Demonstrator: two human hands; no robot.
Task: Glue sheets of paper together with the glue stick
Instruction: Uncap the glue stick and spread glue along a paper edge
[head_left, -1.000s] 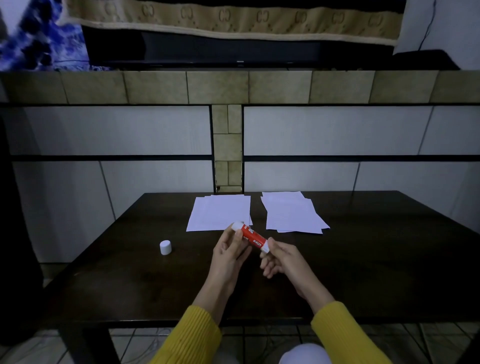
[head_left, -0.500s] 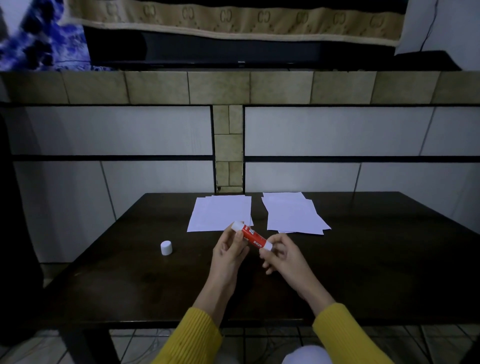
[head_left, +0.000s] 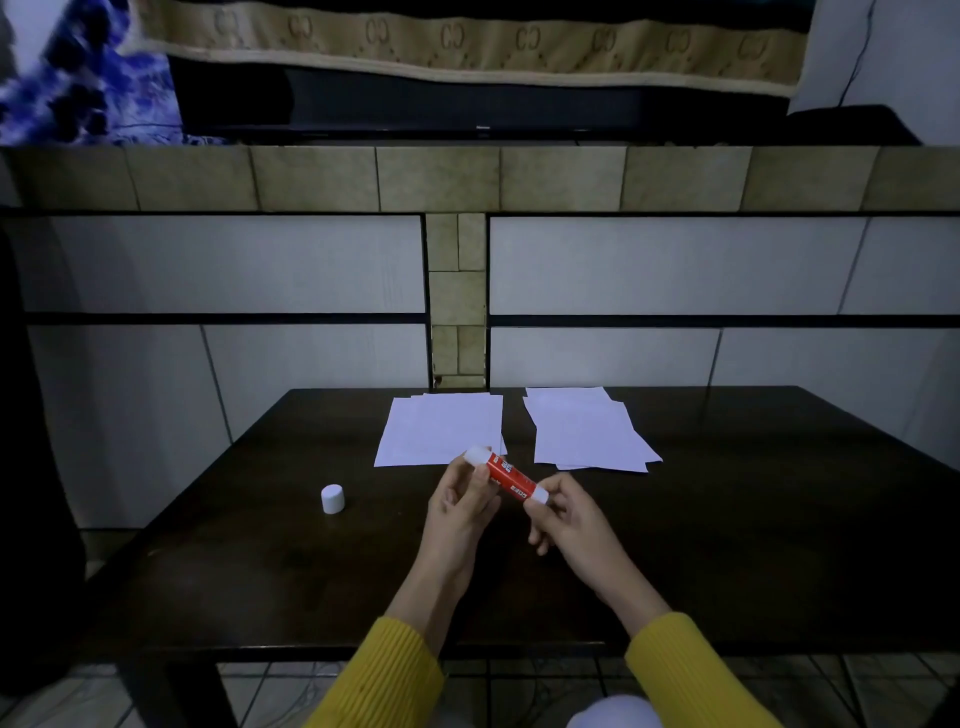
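Your left hand (head_left: 460, 512) and right hand (head_left: 569, 514) both grip the uncapped red glue stick (head_left: 506, 474) above the dark wooden tabletop (head_left: 779, 519), left fingers near the white tip, right pinching the base. Round white cap (head_left: 332, 499) stands at left; two flat white paper stacks (head_left: 441, 434) (head_left: 584, 431) lie behind.

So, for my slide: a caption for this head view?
Both hands hold an uncapped glue stick before two paper stacks.

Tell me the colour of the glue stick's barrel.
Red, with white ends; the head view shows the glue stick clearly.
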